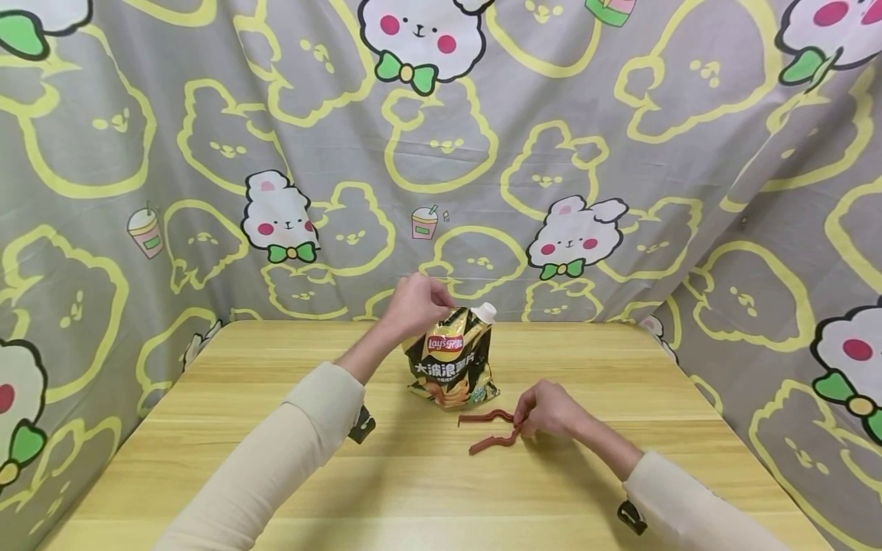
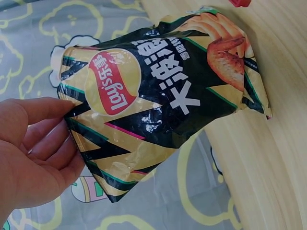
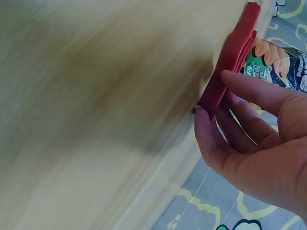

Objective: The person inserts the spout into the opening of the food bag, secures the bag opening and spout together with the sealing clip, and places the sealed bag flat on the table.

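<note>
A black and gold Lay's chip bag (image 1: 448, 363) stands on the table, its top edge pinched by my left hand (image 1: 422, 304). In the left wrist view, thumb and fingers meet on the edge of the bag (image 2: 158, 96). A white cap (image 1: 485, 312) shows at the bag's upper right corner. My right hand (image 1: 551, 409) pinches a red bag clip (image 1: 492, 441) at its joined end, just right of and in front of the bag. The clip's two arms spread apart toward the left. In the right wrist view, thumb and fingertips press on the red clip (image 3: 228, 67).
The light wooden table (image 1: 262, 428) ends at the back against a grey patterned curtain (image 1: 331, 153), which also closes in both sides. Dark wrist straps (image 1: 361, 425) show at both sleeves.
</note>
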A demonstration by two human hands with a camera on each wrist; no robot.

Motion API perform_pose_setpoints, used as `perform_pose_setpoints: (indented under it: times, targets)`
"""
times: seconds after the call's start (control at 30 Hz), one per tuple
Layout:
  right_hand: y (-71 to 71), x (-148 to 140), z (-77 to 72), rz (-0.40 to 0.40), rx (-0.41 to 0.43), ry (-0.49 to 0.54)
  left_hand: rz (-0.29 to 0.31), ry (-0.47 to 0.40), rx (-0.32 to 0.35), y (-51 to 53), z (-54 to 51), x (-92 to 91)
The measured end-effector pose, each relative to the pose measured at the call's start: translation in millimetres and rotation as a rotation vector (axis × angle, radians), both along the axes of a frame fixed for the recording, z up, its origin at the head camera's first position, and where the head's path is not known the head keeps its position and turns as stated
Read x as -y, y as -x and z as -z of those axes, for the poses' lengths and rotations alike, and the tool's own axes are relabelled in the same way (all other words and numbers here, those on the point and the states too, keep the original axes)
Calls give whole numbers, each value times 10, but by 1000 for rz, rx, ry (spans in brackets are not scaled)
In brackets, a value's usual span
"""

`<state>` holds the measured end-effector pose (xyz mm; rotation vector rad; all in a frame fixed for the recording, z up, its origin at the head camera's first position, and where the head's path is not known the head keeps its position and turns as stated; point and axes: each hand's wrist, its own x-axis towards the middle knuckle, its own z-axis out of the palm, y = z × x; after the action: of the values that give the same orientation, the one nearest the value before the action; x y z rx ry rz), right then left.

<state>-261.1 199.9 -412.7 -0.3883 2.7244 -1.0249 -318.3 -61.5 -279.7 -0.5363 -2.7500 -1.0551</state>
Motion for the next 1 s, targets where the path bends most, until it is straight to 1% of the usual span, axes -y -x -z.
perform_pose_setpoints:
  times: [0.17, 0.3, 0.47, 0.77, 1.0]
  targets:
    - [1, -5, -1, 4, -26, -39, 1, -10, -2, 4, 11, 6]
    - [8, -26, -46, 1, -53, -82, -1, -6, -8, 3, 13, 4]
    - [26, -72, -156, -6, -107, -106, -3, -4, -9, 5, 13, 1]
    - [96, -197, -360, 8, -82, -75, -5, -3, -7, 9, 16, -2]
    - [152, -305, -566, 32, -109, -86, 3, -9, -22, 16, 17, 0]
